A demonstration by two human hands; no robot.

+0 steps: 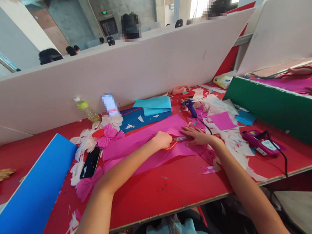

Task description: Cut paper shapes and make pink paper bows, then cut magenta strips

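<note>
My left hand [161, 141] is closed around the orange handles of a pair of scissors [171, 144]. The metal blades point right, toward my other hand, and lie at the pink paper [143, 135]. My right hand [198, 135] rests on that paper's right end with its fingers stretched out, close to the blade tips. The paper forms long strips across the middle of the red table [161, 195]. Whether the blades are apart is hard to make out.
Behind the paper are blue sheets [156, 104] and a glue gun [190, 107]. Left stand a bottle [86, 109], paper flowers [109, 134], a dark phone [90, 162] and a blue board [38, 189]. Paper scraps [235, 147], a pink device [262, 143] and a green board [273, 112] lie right.
</note>
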